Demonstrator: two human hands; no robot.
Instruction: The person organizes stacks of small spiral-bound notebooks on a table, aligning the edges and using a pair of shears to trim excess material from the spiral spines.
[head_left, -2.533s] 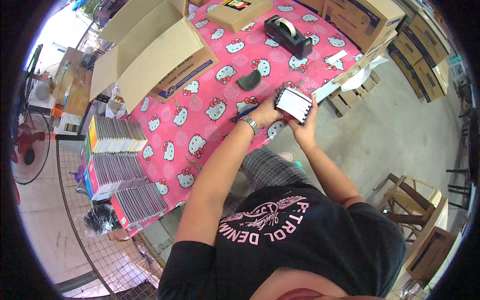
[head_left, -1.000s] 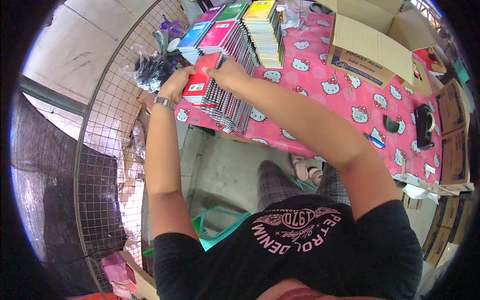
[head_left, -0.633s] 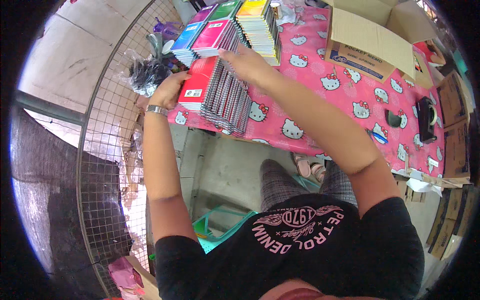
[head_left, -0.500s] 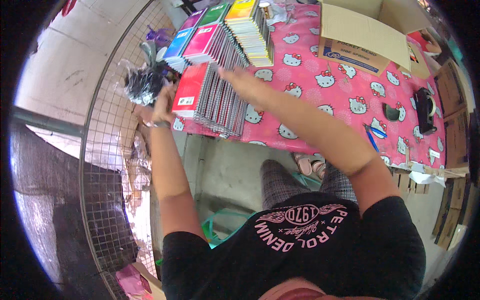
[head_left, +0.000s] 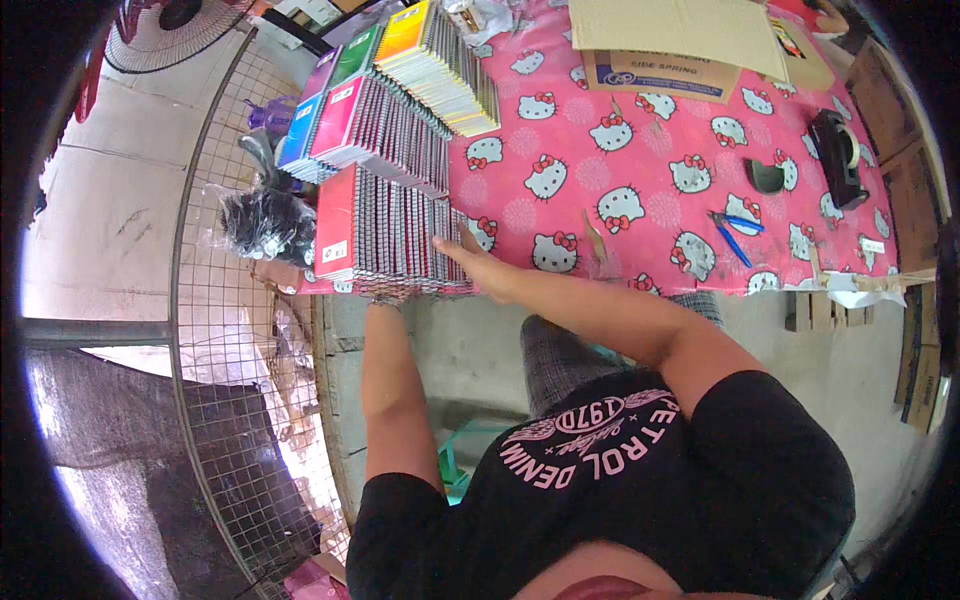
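A row of red spiral notebooks (head_left: 335, 225) stands at the near left edge of the table, wire bindings facing up. My right hand (head_left: 468, 258) rests against the row's right end, fingers stretched out. My left hand (head_left: 385, 299) is at the row's near side by the table edge; its fingers are hidden by the notebooks. Behind the red row are pink notebooks (head_left: 338, 118) and blue ones (head_left: 301, 138). Farther back are green notebooks (head_left: 357, 55), purple ones (head_left: 320, 75) and a yellow row (head_left: 404, 32).
A pink patterned cloth (head_left: 520, 215) covers the table. An open cardboard box (head_left: 660, 75) sits at the back, with a tape dispenser (head_left: 838, 160) and blue-handled cutters (head_left: 735, 238) at the right. Left are a plastic-wrapped black bundle (head_left: 265, 222), a wire mesh (head_left: 225, 400) and a fan (head_left: 175, 30).
My left hand has gone from the red row's left side to its near side. My right hand has come down against its right end. The view has shifted.
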